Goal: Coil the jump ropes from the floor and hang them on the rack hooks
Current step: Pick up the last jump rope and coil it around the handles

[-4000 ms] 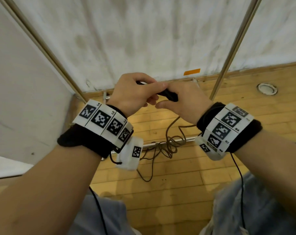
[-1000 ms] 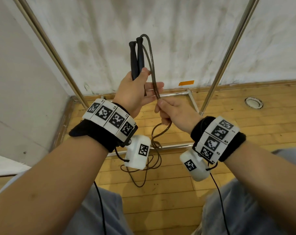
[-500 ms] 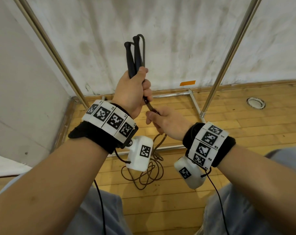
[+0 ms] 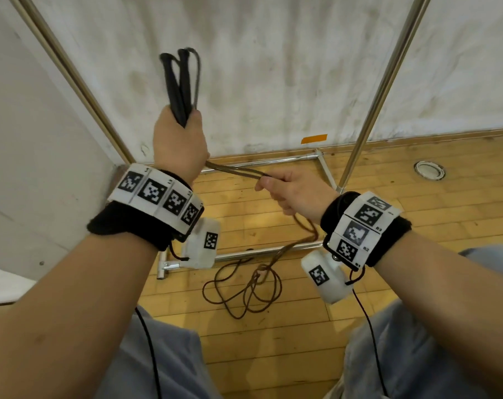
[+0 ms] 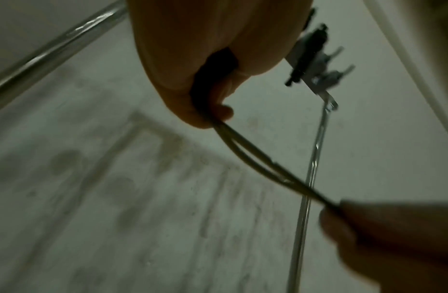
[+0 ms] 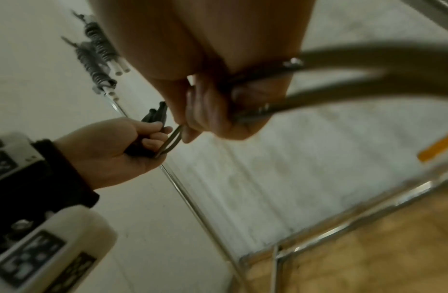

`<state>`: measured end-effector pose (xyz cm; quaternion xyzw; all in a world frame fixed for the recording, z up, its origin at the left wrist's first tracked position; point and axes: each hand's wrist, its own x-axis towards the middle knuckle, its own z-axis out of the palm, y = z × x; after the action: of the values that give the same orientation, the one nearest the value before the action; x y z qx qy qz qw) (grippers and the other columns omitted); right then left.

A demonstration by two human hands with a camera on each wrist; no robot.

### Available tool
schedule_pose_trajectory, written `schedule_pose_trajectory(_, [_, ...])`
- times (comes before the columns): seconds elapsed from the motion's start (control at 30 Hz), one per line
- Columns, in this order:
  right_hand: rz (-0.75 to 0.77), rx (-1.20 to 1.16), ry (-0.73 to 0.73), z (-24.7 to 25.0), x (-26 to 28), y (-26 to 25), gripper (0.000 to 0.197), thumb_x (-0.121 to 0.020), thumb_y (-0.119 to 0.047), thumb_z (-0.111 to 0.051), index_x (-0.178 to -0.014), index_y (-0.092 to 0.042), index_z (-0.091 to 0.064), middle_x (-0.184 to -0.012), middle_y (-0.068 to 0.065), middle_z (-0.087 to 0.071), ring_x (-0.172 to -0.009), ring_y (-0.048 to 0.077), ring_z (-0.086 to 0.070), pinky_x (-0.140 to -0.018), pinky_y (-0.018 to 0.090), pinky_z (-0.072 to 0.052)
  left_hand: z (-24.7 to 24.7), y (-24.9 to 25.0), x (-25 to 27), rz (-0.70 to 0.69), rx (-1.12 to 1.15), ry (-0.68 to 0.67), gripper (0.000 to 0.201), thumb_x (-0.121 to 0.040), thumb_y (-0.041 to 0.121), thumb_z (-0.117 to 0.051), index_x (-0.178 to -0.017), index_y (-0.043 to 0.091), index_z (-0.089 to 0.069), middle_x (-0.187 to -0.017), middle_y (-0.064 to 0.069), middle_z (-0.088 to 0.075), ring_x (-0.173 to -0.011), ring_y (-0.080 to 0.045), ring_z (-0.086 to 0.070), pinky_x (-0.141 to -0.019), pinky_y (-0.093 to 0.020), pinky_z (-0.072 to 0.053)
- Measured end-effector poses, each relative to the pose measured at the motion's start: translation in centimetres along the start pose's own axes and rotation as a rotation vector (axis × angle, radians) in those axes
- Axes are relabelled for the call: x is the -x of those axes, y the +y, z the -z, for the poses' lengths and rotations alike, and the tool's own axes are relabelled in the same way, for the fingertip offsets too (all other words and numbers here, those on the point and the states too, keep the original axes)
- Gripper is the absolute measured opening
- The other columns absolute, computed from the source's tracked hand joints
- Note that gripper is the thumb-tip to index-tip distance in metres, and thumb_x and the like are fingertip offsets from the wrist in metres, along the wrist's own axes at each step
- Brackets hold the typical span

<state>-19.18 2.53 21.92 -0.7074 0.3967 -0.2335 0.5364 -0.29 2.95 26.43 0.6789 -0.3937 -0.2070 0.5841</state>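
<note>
My left hand (image 4: 179, 142) is raised and grips the two black handles (image 4: 177, 82) of a jump rope, which point upward. Two brown strands of rope (image 4: 236, 171) run taut from under that fist to my right hand (image 4: 293, 190), whose fingers are curled round them. Past the right hand the rope drops to a loose tangle (image 4: 244, 286) on the wooden floor. The left wrist view has the strands (image 5: 255, 168) leaving the fist (image 5: 207, 79) toward the right hand's fingers (image 5: 343, 224). In the right wrist view the rope (image 6: 343, 65) bends close to the lens.
The metal rack frame has a slanted left pole (image 4: 71, 79), a right pole (image 4: 385, 90) and base bars (image 4: 262, 250) on the floor. Rack hooks (image 5: 318, 71) show high up, with grey coiled items (image 6: 97, 55) hanging. An orange tape mark (image 4: 313, 138) and a round floor fitting (image 4: 429, 169) lie to the right.
The right hand has slid away from the left, to the right, pulling two strands taut between the hands. Earlier both hands held the handles together low down; the left then lifted them upright.
</note>
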Motion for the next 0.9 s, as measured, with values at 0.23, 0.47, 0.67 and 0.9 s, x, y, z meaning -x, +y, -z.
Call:
schedule_pose_trajectory(0.23, [0.176, 0.467, 0.215, 2.3, 0.0, -0.8, 0.032, -0.094, -0.038, -0.05, -0.076, -0.014, -0.06, -0.058, -0.009, -0.046, -0.05, 0.002, -0.041, -0.049, 0.013, -0.033, -0.1, -1.8, 0.7, -0.171, -0.782, -0.308, 0.031, -0.099, 0.034, -0.042, -0.121, 0.013, -0.05, -0.094, -0.005, -0.06, -0.082, -0.027, -0.058, -0.07, -0.037, -0.049])
schedule_pose_trajectory(0.47, [0.266, 0.537, 0.364, 3.5, 0.3, -1.2, 0.025, -0.095, -0.035, -0.048, -0.089, -0.018, -0.064, -0.066, -0.009, -0.055, -0.061, 0.006, -0.049, -0.055, 0.017, -0.034, -1.4, -1.5, 3.1, -0.238, -0.75, -0.753, 0.051, -0.087, 0.071, -0.03, -0.072, 0.025, -0.047, -0.059, 0.007, -0.05, -0.049, -0.007, -0.047, -0.049, -0.027, -0.032])
schedule_pose_trajectory(0.67, [0.31, 0.51, 0.389, 3.6, 0.3, -1.5, 0.02, -0.092, -0.04, -0.052, -0.078, -0.028, -0.061, -0.063, -0.012, -0.055, -0.061, 0.002, -0.051, -0.057, 0.014, -0.036, -2.3, -1.9, 4.9, -0.301, -0.924, -0.914, 0.006, -0.095, 0.028, -0.044, -0.101, 0.027, -0.046, -0.078, 0.006, -0.053, -0.073, -0.016, -0.053, -0.069, -0.034, -0.045])
schedule_pose_trajectory(0.9, [0.096, 0.297, 0.376, 5.6, -0.3, -1.1, 0.033, -0.076, -0.052, -0.067, -0.062, -0.022, -0.067, -0.047, -0.011, -0.047, -0.046, 0.003, -0.042, -0.046, 0.011, -0.035, -1.4, -0.6, 5.1, -0.292, -0.761, -1.027, 0.032, -0.097, 0.025, -0.046, -0.125, 0.039, -0.045, -0.084, 0.011, -0.055, -0.078, -0.01, -0.053, -0.072, -0.031, -0.042])
